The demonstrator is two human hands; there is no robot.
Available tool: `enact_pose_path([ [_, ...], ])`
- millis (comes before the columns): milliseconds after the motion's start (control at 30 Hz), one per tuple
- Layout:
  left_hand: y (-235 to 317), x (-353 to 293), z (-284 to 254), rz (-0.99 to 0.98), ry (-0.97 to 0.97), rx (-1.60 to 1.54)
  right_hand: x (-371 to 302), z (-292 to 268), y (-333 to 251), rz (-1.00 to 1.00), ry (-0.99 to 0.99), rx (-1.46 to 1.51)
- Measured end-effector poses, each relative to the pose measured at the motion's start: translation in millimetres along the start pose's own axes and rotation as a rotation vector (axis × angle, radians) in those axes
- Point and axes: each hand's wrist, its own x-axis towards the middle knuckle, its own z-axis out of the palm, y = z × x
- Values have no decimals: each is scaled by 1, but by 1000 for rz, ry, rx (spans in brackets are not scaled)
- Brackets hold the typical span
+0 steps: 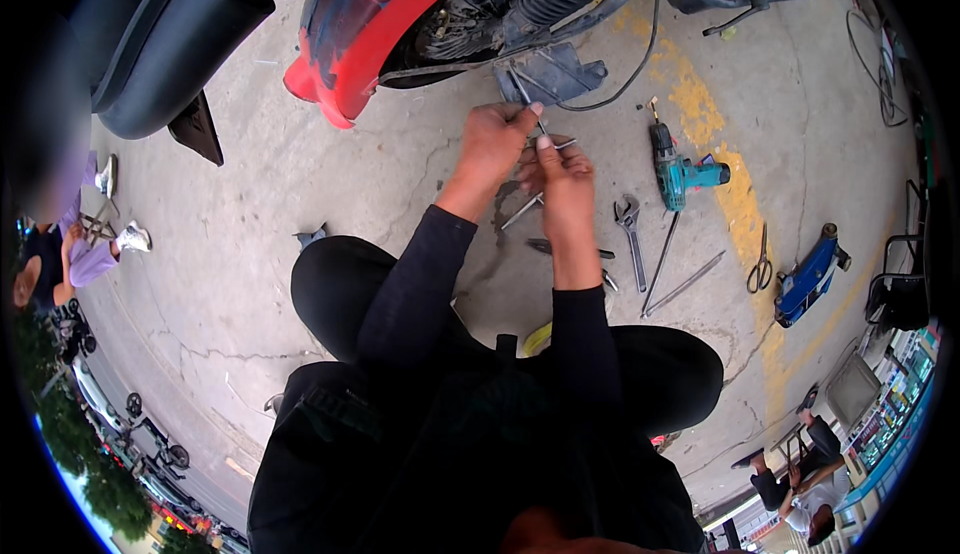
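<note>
My left hand (490, 144) and my right hand (566, 182) are close together over the concrete, both with closed fingers. Between their thumbs and fingertips they pinch a thin grey rod-like piece (517, 84); whether it is a cable or a stiff rod I cannot tell. Silvery ends (524, 211) show below my right hand, their kind partly hidden by it. Just beyond my hands is the underside of a red motor scooter (365, 24), with a dark flat part (565, 72) and a black cable (640, 74) hanging beside it.
On the floor to the right lie an adjustable wrench (631, 239), a teal cordless drill (676, 176), long thin rods (685, 284), scissors (760, 272) and a blue floor jack (808, 276). A black part (180, 44) looms at upper left. Seated people are at both sides.
</note>
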Motion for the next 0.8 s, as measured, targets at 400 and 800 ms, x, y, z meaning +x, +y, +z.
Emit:
enact_pose_path([
  [400,5,-1,-2,-52,-25,-77,-5,1,-14,-163,-36,-434],
  [800,6,0,-2,-1,11,-83,-10,2,-18,42,-98,129],
])
